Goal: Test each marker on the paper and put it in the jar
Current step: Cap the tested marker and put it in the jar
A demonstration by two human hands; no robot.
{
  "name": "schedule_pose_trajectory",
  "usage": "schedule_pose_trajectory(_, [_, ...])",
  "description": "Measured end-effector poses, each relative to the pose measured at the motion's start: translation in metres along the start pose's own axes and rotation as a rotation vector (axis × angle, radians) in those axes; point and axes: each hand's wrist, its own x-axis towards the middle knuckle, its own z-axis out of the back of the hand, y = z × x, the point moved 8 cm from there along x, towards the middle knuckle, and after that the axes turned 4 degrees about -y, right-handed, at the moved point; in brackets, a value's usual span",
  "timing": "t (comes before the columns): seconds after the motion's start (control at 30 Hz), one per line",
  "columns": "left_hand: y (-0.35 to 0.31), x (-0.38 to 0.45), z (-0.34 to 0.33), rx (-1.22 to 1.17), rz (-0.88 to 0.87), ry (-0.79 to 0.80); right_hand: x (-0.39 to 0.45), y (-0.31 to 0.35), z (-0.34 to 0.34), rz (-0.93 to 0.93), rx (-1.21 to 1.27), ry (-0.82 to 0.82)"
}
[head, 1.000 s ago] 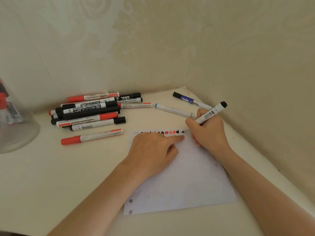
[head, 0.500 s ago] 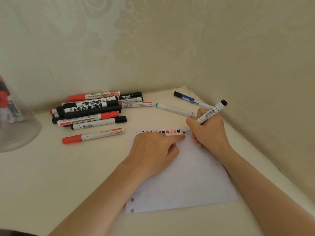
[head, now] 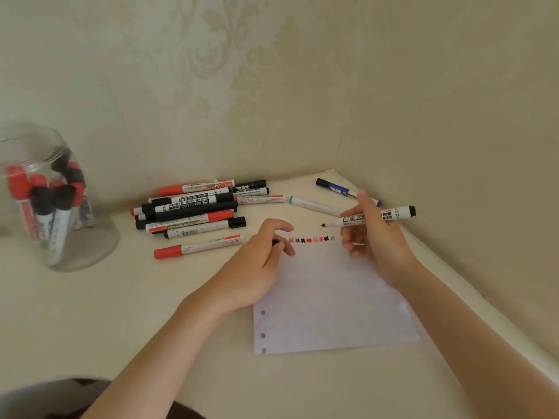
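The right hand (head: 373, 234) grips an uncapped white whiteboard marker with black tip (head: 367, 220) above the white punched sheet of paper (head: 329, 300), tip clear of it. The left hand (head: 260, 267) pinches a small black object, probably the cap (head: 275, 242). The clear glass jar (head: 69, 237) stands well apart at the left of the bench (head: 121, 297). Risk: an exposed tip may stain skin during capping.

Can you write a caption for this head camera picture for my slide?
Right hand holds an uncapped black marker above the paper, while the jar waits nearby.
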Motion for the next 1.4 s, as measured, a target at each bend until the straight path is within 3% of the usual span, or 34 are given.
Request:
schedule_pose_trajectory(0.13, [-0.001, -0.023, 0.018, -0.182, 0.013, -0.093, -0.041, -0.002, -0.026, -0.105, 0.154, 0.155])
schedule_pose_trajectory(0.33, [-0.001, -0.041, 0.03, -0.441, -0.014, -0.206, -0.065, 0.004, -0.035, -0.06, 0.146, 0.131])
schedule_pose_trajectory(0.5, [-0.003, -0.045, 0.033, -0.486, -0.049, -0.275, -0.072, 0.003, -0.046, -0.059, 0.143, 0.158])
schedule_pose_trajectory(0.87, [-0.017, -0.048, 0.035, -0.414, -0.123, -0.36, -0.084, 0.004, -0.06, -0.079, 0.168, 0.132])
schedule_pose_trajectory(1.1, [-0.032, -0.051, 0.042, -0.198, -0.273, -0.48, -0.087, -0.008, -0.067, -0.192, 0.283, 0.064])
schedule_pose_trajectory(1.4, [-0.04, -0.053, 0.048, -0.054, -0.398, -0.491, -0.089, -0.014, -0.076, -0.269, 0.368, 0.044])
